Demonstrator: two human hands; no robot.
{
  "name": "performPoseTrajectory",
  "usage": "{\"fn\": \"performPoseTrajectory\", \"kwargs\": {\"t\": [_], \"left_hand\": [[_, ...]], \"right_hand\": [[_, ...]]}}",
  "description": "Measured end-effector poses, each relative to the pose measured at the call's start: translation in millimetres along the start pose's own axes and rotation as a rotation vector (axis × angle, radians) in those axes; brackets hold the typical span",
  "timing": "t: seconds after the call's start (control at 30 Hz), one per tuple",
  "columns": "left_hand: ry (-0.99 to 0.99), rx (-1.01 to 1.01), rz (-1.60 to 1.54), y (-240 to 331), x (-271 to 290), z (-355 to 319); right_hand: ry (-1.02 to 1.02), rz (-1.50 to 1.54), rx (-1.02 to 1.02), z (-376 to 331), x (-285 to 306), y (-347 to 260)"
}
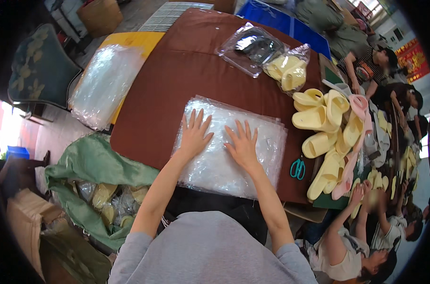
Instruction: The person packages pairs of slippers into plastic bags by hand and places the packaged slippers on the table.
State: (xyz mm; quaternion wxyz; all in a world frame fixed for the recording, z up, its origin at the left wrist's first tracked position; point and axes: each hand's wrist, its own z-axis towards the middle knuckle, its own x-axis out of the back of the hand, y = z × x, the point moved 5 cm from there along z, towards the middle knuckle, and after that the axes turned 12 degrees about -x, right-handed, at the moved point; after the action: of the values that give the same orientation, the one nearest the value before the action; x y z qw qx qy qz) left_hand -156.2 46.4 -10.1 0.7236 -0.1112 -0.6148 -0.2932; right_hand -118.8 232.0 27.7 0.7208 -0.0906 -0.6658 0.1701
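Note:
A stack of clear plastic bags (215, 168) lies in front of me at the near edge of a brown-covered table (163, 85). My left hand (195, 135) rests flat on the stack's left half, fingers spread. On the right half lies my right hand (243, 146), its fingers also stretched apart. Neither hand grips anything. Just right of the stack is a pair of scissors with teal handles (298, 169). Beyond them, pale yellow slippers (316, 118) are heaped along the table's right side, with pink slippers (350, 163) among them.
Bagged yellow slippers (290, 73) and a clear package with something black (258, 45) lie at the far right. More plastic bags (106, 80) cover a yellow board at left. A green sack (89, 163) holds bagged slippers below. Several people work along the right, near a blue bin (290, 26).

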Motion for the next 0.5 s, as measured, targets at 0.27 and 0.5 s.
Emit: {"fn": "performPoseTrajectory", "kwargs": {"t": [0.27,0.5], "left_hand": [[-0.010,0.046,-0.090,-3.4,-11.7,-28.8],[0.201,0.075,-0.175,3.8,39.2,-195.2]], "right_hand": [[-0.041,-0.146,-0.077,-9.2,-61.6,40.6],[0.018,-0.314,0.003,-9.2,-67.8,43.9]]}}
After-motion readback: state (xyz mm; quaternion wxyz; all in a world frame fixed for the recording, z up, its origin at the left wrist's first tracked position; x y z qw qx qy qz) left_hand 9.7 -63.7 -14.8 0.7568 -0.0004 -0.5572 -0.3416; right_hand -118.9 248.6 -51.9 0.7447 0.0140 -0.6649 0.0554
